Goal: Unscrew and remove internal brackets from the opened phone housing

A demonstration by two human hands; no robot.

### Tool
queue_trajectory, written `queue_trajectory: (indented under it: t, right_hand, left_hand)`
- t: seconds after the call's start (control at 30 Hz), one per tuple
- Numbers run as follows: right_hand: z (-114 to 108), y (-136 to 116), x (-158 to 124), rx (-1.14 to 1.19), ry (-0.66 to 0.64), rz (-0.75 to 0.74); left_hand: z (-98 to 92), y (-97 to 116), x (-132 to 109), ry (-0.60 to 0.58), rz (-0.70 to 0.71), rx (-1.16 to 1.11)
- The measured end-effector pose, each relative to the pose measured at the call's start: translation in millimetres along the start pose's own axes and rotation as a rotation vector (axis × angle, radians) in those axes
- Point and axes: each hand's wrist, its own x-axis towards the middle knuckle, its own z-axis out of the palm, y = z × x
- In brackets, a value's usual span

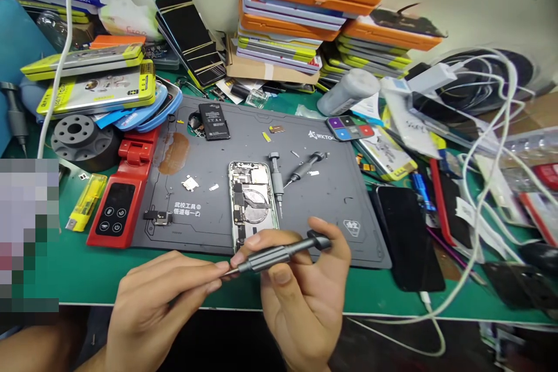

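Item: grey screwdriver (270, 257), slim, ribbed grip, flared end cap; lower centre of the frame, aslant, tip to the left. Held in two hands above the near edge of the bench.

Right hand (305, 290): fingers curled about the ribbed body, thumb beneath, a fingertip by the cap. Left hand (161, 296): thumb and fingertips pinched at the tip; whether a small screw is also between them, I cannot tell from where I stand.

Handling: looks light to moderate, rigid, sure in the fingers thanks to the ribs. Best taken by the ribbed body, cap free to turn; the thin shaft would likely be the part to spare from bending.

Item: opened phone (255, 203), centre, upright in the frame, innards bare, lower end hidden behind the right hand. Likely light and stiff-framed but fragile inside; take by the side rails, clear of the flexes.

Also on the dark mat (322, 209): two further screwdrivers (276, 177), just right of the phone; black battery (213, 122), above left; loose metal plate (190, 183), left of the phone.
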Motion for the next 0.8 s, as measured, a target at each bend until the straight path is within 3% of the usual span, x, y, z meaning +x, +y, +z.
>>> queue_trajectory:
  t: [0.27,0.4,0.5,0.6,0.8]
  right_hand:
    - [-7.3,-3.2,4.3,-0.012,0.042,0.030]
    - [-22.4,-4.4,13.1,-0.421,0.171,-0.335]
    - [-30.5,1.5,17.2,-0.681,0.065,-0.549]
    - [-31.6,8.7,17.1,-0.708,-0.035,-0.577]
    - [-25.9,11.6,16.9,-0.760,-0.082,-0.532]
  left_hand:
    - [-0.5,-3.8,1.5,-0.028,-0.003,0.071]
    - [3.3,-7.6,3.8,-0.046,0.053,0.177]
    - [11.7,-10.9,3.4,-0.056,0.142,0.301]
    - [20.5,-13.5,0.3,-0.050,0.217,0.455]
    - [26.1,-12.7,-1.3,-0.056,0.270,0.603]
